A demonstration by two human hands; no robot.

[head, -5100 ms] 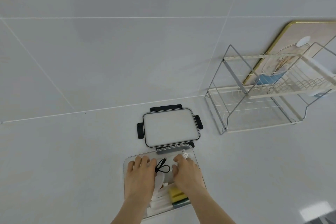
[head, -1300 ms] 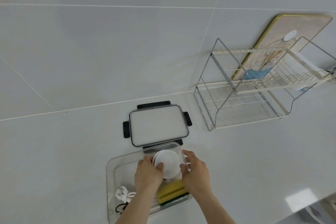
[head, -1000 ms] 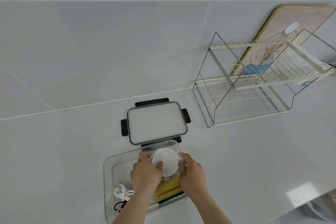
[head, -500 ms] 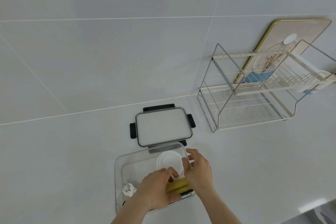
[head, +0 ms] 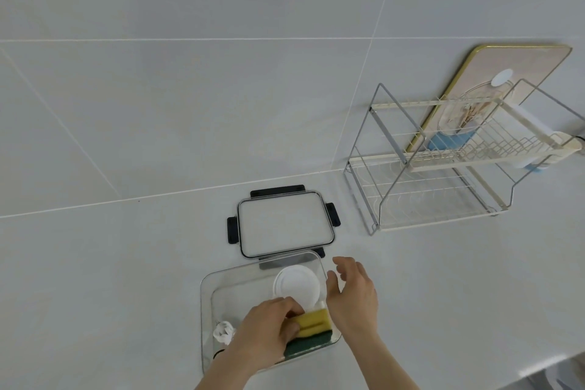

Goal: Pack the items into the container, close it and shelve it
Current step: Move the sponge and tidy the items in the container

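Sponge [head: 313, 323] in container [head: 205, 304], left fingers [head: 292, 318] touching

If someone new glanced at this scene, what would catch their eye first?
Two bare hands over a clear container near the counter's front edge: the left hand presses a yellow sponge inside, the right hand hovers open. Behind lies the lid; a wire rack stands to the right.

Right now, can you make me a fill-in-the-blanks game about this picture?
1. The clear-topped lid with black clips lies ____ the clear plastic container, on the counter.
2. The left hand touches the ____ sponge.
3. The round white tub sits ____ the container.
4. The right hand holds ____.

Missing words: behind; yellow; inside; nothing
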